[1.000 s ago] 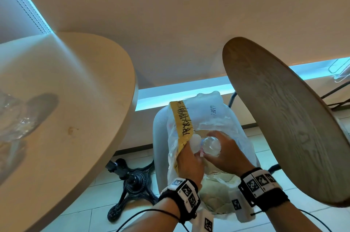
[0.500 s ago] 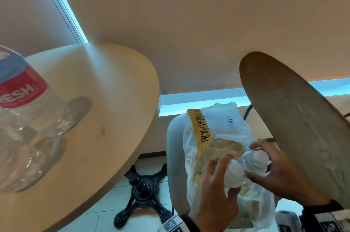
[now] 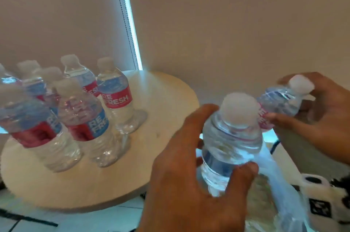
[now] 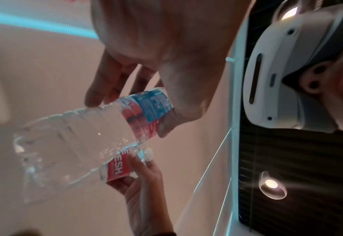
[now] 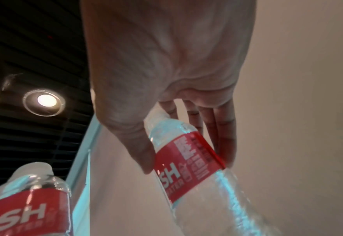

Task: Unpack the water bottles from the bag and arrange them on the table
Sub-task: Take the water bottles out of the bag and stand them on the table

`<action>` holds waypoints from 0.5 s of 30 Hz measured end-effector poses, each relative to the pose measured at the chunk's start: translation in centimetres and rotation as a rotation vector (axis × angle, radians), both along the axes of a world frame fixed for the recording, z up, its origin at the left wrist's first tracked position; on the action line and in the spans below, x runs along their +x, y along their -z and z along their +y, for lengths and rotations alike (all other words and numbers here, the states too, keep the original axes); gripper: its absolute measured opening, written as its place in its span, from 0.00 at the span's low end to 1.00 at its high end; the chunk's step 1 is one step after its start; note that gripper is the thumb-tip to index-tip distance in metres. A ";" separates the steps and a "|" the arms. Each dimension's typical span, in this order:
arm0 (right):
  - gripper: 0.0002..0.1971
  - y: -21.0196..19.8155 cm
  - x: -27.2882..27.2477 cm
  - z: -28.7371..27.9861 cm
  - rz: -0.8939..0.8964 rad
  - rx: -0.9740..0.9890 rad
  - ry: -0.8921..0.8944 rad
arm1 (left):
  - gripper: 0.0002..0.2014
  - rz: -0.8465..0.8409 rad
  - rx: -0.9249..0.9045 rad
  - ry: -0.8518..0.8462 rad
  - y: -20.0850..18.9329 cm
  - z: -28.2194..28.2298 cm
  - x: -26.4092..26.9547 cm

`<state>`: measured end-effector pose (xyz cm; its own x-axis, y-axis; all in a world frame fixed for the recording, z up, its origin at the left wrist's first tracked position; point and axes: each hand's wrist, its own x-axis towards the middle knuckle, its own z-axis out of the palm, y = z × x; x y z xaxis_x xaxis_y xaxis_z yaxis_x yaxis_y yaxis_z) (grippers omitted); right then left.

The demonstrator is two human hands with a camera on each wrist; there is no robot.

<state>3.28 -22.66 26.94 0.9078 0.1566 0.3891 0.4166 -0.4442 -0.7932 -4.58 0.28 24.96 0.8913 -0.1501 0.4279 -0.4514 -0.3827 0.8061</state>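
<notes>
- Bottles (image 3: 91,118) already unpacked stand upright, clustered on the round table (image 3: 161,137): at least six.
- Left hand (image 3: 193,184) grips one more bottle (image 3: 231,140), lifted beside the table.
- Right hand (image 3: 322,118) grips another bottle (image 3: 280,103).
- Bag (image 3: 284,194) hangs below; contents unseen.

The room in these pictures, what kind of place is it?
Probably a café or office lounge: a small round pale wooden table, a dark slatted ceiling with a round recessed lamp, and a window blind with a bead chain.

Bottle label (image 3: 117,97): "RE FRESH"; others partly readable.
</notes>
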 end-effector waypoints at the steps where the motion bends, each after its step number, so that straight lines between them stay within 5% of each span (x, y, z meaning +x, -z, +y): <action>1: 0.32 -0.9 0.5 1.0 -0.055 0.015 -0.049 | 0.33 -0.085 -0.002 -0.091 -0.6 0.8 -0.2; 7: 0.31 -3.6 4.5 7.0 -0.131 0.051 -0.143 | 0.32 -0.135 -0.025 -0.317 -2.5 5.1 0.9; 15: 0.24 -3.2 8.0 13.8 -0.116 -0.200 -0.258 | 0.29 -0.058 0.086 -0.498 -1.5 7.0 2.0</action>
<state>11.25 -8.88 30.11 0.7801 0.4588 0.4254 0.6174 -0.4547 -0.6419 -2.54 7.27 26.50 0.8388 0.2500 0.4837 -0.2405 -0.6269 0.7411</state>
